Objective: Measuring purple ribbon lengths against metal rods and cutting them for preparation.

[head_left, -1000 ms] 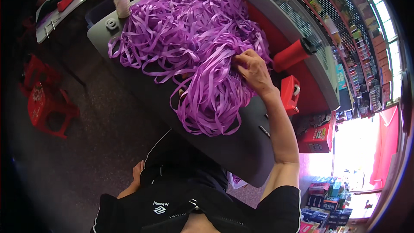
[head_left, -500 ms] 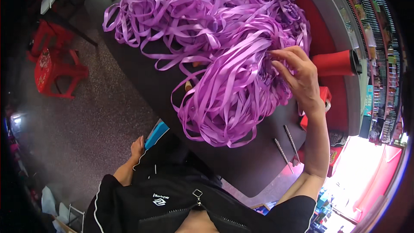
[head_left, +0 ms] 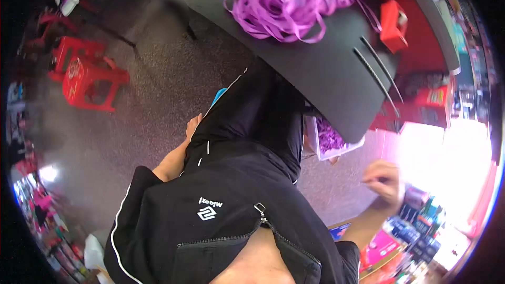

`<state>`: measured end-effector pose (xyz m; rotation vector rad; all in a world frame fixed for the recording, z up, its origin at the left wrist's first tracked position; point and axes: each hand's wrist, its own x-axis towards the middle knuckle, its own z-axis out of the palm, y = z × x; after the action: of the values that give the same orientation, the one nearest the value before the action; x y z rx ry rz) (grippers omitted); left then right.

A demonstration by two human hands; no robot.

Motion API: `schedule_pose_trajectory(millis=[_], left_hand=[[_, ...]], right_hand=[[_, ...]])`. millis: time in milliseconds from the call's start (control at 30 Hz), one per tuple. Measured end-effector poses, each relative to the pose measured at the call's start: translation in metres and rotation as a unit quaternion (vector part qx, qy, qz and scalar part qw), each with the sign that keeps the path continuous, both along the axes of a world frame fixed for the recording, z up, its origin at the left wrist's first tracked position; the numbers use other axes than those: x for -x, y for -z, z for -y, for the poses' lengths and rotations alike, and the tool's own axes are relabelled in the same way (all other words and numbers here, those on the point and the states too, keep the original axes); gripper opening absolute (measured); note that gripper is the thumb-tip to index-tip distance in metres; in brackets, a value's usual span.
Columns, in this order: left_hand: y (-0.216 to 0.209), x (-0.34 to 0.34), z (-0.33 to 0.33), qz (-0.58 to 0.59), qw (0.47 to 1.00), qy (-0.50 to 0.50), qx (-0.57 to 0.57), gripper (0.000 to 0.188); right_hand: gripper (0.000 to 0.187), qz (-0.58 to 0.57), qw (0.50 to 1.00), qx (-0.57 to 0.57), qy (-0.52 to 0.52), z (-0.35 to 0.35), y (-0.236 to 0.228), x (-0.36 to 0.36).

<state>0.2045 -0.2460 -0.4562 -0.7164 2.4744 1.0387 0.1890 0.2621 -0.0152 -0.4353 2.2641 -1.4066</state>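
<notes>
Ribbon (head_left: 292,8) at twelve o'clock looks slippery-soft; we'd grab it bunched! Right hand (head_left: 384,180) curls at four, left hand (head_left: 193,126) at nine: grips unclear.

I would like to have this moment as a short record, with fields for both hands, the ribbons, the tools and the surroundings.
Left hand: beside the left thigh, partly hidden; grip unclear
Right hand: off the table, fingers curled, blurred; nothing visible in it
Ribbons: purple ribbons in a loose heap on the dark table
Tools: two thin rods side by side; red tape dispenser nearby
Surroundings: white bin with purple material; red stool at left
</notes>
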Motion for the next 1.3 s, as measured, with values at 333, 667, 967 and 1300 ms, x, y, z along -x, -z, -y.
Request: schedule_pose_trajectory(millis=[333, 667, 967, 1300], left_hand=[[0.099, 0.011, 0.102, 0.01, 0.954, 0.296, 0.04, 0.043], [-0.383, 0.159, -0.062, -0.297, 0.879, 0.329, -0.176, 0.009], [-0.486, 0.323, -0.157, -0.469, 0.788, 0.391, 0.075, 0.024], [-0.45, 0.379, -0.221, -0.262, 0.814, 0.353, 0.379, 0.047]], right_hand=[[0.021, 0.301, 0.801, 0.241, 0.458, 0.091, 0.246, -0.145], [0.047, -0.162, 0.885, -0.304, 0.312, 0.124, 0.294, -0.001], [0.058, -0.1, 0.846, -0.37, 0.37, 0.141, 0.299, 0.029], [0.053, -0.151, 0.845, -0.328, 0.395, 0.136, 0.297, 0.03]])
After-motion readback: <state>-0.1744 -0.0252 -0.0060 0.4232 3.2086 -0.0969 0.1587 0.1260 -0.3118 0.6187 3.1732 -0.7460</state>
